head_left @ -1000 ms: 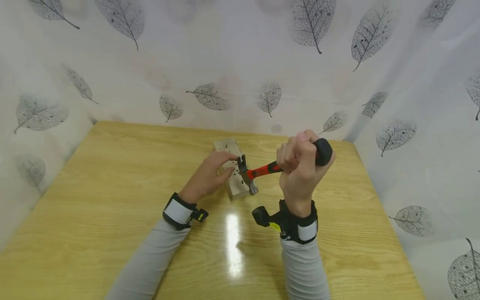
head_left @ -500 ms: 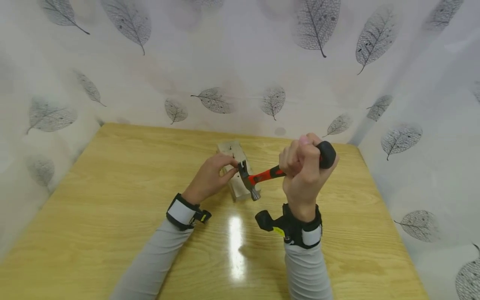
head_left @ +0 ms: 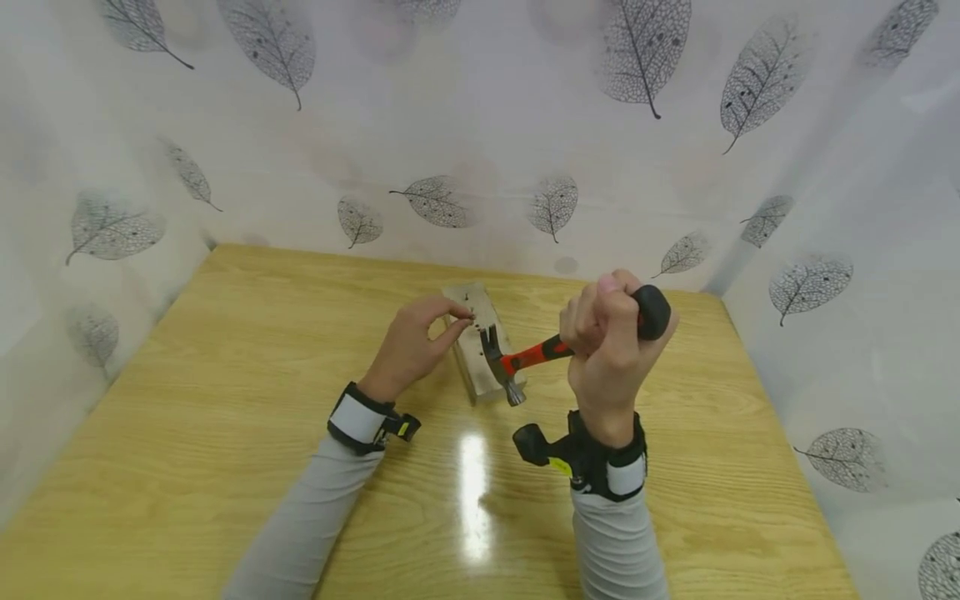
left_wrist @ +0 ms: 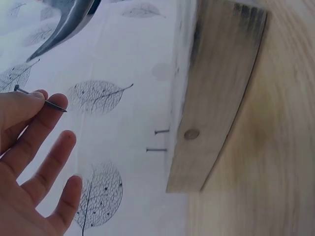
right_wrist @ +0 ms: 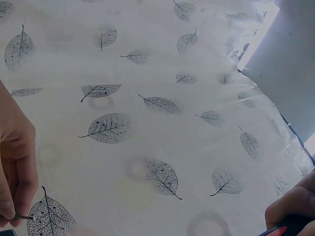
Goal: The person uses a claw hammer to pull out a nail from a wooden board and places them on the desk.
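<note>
In the left wrist view, the thumb and forefinger of my left hand (head_left: 408, 346) pinch a dark nail (left_wrist: 55, 106), its other fingers spread. That hand is above the left side of a pale wooden block (head_left: 474, 371) on the table. Two nails (left_wrist: 157, 149) stick out of the block's face near one end; dark marks dot its top. My right hand (head_left: 611, 342) grips the black end of a claw hammer (head_left: 525, 357) with a red and black handle. The hammer's steel head (head_left: 495, 354) hangs over the block, claw toward the left fingertips but apart from them.
The wood-grain table (head_left: 247, 358) stretches out around the block. A white curtain (head_left: 480, 125) printed with grey leaves hangs along the back and both sides. Each wrist wears a strapped camera (head_left: 532, 444).
My left thumb and forefinger have come together beside the hammer's claw, then drawn off to the left with the nail. My right hand and the hammer have hardly moved.
</note>
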Motion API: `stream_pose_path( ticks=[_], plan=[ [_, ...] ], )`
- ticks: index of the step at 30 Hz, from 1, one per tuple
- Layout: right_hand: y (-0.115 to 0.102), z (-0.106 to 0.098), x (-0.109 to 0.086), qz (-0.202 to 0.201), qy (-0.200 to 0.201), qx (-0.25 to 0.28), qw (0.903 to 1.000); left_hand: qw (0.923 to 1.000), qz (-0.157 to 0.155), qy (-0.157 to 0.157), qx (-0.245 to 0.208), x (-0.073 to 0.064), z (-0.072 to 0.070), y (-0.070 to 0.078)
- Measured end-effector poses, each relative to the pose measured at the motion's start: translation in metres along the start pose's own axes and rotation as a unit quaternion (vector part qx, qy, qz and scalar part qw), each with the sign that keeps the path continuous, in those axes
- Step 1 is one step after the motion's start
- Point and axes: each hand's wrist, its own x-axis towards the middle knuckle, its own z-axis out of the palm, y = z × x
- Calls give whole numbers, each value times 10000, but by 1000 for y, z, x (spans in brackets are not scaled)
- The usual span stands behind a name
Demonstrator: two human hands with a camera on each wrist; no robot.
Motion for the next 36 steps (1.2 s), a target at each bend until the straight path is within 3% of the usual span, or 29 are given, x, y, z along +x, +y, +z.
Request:
stream_pose_path(
  ticks=[4, 9, 13, 18, 23, 30, 34, 36],
  plan=[
    [0, -1, 0, 11, 18, -36, 10000, 9990, -345, 296, 38, -1, -15, -6],
    [0, -1, 1, 0, 64, -86, 9999, 9926, -998, 634, 277, -4, -37, -21],
    [1, -1, 1, -8, 88, -71, 9999, 9787, -1854, 467, 749, -14, -60, -39],
    [3, -1, 1, -18, 116, -117, 9999, 9504, -2952, -189, 962, -37, -92, -66],
    [5, -3, 1, 1, 87, -216, 9997, 9207, -3672, -337, 1279, -56, -117, -83],
    [7, -3, 2, 103, 110, -295, 9995, 8646, -4682, -373, 1787, -68, -132, -95],
    [8, -3, 3, 171, 129, -299, 9993, 8418, -5024, -524, 1904, -71, -137, -98],
    [9, -4, 3, 195, 143, -325, 9992, 8341, -5128, -550, 1958, -72, -139, -99]
  ],
)
